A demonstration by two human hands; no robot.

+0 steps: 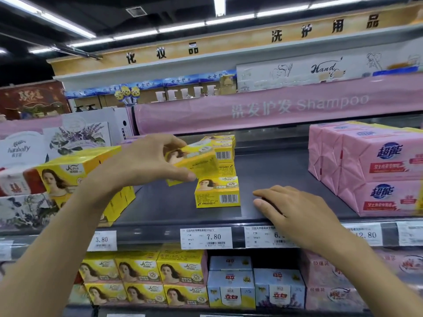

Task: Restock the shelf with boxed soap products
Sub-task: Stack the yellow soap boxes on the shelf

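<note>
— What's on the grey shelf (274, 170)?
— Pink soap packs (377, 170) stacked two high at the right. A block of yellow boxes (77, 177) at the left. A small back stack (223, 152) of the same yellow boxes, with a lone box (217, 193) just in front of it.
— And the hands?
— The left hand (142, 163) grips a tilted soap box (196, 163) above the shelf, fingers over, thumb under. The right hand (295, 209) rests on the shelf's front edge, fingers relaxed, holding nothing.
</note>
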